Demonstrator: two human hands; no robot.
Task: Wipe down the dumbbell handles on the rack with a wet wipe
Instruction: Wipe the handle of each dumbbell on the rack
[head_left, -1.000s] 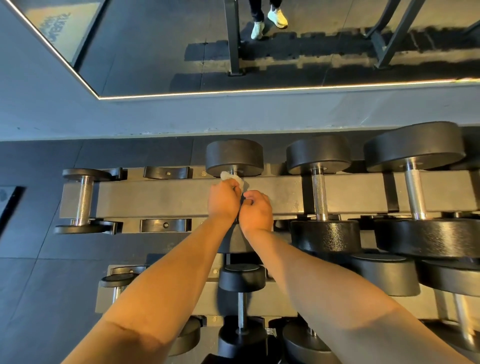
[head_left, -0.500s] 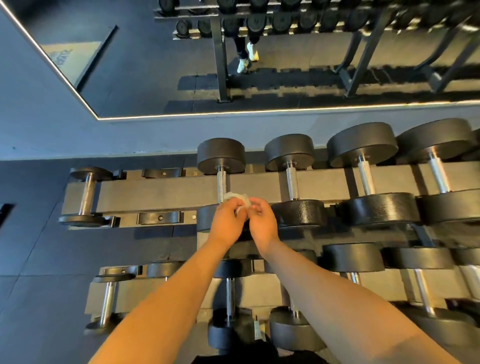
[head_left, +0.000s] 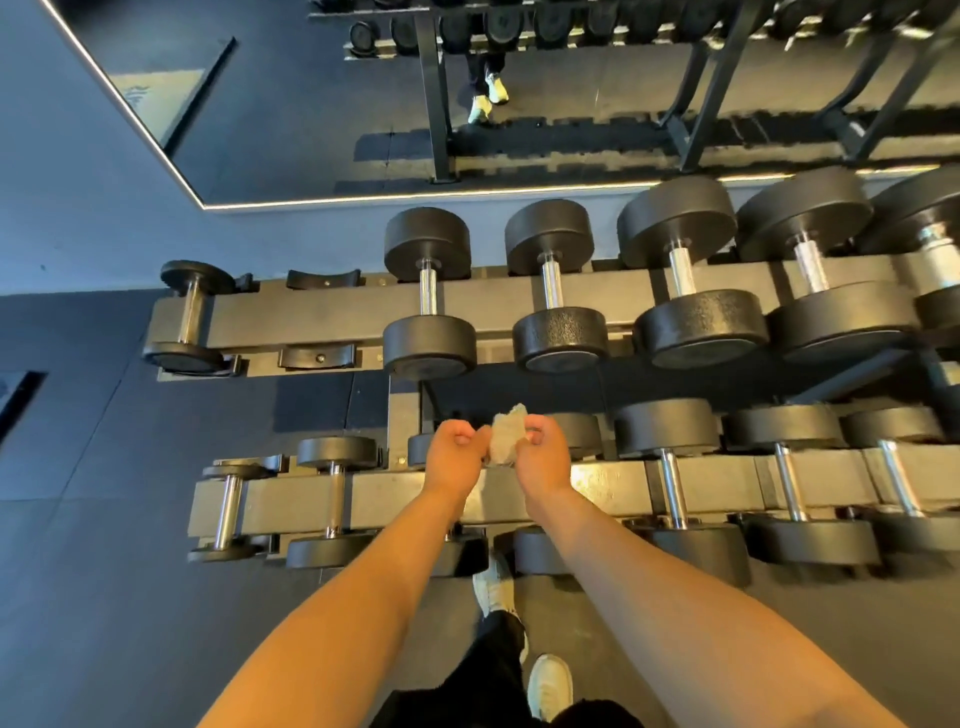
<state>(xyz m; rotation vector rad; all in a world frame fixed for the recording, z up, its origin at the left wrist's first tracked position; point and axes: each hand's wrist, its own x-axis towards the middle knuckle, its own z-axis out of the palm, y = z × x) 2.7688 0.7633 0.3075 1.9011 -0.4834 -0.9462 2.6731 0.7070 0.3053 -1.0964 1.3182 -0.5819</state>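
A crumpled grey-white wet wipe (head_left: 506, 436) is held between my left hand (head_left: 458, 457) and my right hand (head_left: 540, 454), both pinching it in the air in front of the lower tier of the black two-tier rack (head_left: 311, 312). The upper tier carries several black dumbbells; the nearest has a chrome handle (head_left: 428, 288), and another handle (head_left: 551, 285) is just right of it. The lower tier holds smaller dumbbells with chrome handles (head_left: 335, 499). My hands touch no dumbbell.
A wall mirror (head_left: 311, 104) behind the rack reflects another rack and a person's legs. My own shoes (head_left: 548, 686) stand on the dark rubber floor (head_left: 104, 597) close to the lower tier. An unfilled saddle (head_left: 317, 356) sits on the upper tier's left.
Both hands have drawn back from the upper-tier dumbbell handle toward me and down, carrying the wipe between them. The view has widened and tilted, showing more of the lower tier.
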